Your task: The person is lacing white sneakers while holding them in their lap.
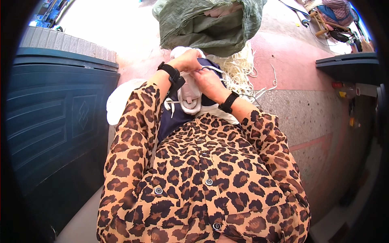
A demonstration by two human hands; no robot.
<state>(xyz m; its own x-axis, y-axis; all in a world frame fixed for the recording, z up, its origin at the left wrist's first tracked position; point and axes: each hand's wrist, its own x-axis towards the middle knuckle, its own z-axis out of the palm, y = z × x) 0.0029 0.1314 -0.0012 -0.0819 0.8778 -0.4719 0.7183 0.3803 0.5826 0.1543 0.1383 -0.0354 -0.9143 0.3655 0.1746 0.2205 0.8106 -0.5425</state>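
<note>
the pale shoe [189, 97] lies lengthwise away from the body, left hand [188, 60] and right hand [209, 84] similarly near its far end, finger closure impossible to tell

The bare left hand [187, 60] and bare right hand [208, 84] cover part of the white, pink-lined shoe [189, 95], so what their fingertips touch cannot be told. Beyond them, the top edge cuts off the dull-green woven sack [182, 28]; its pale pinkish contents [223, 11], perhaps cloth, are mostly hidden.
</note>
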